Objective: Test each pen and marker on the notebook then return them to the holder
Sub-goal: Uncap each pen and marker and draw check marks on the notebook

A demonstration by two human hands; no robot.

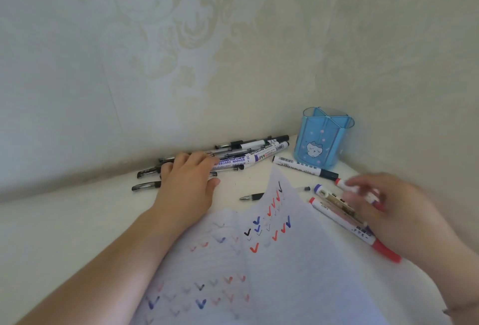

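An open notebook (280, 267) lies in front of me, covered in red, blue and black tick marks. My left hand (186, 184) rests flat on a pile of black pens and whiteboard markers (248, 156) by the wall. My right hand (388, 208), blurred, holds a red-capped marker (344, 184) over several markers (337, 210) lying right of the notebook. The blue pen holder (322, 138) stands upright in the corner, with nothing visible inside. A black-capped marker (303, 166) lies in front of the holder.
A single black pen (252, 197) lies at the notebook's top edge, and a small loose cap (307, 188) sits near the right markers. Patterned walls close off the white table (77, 221) at the back and right.
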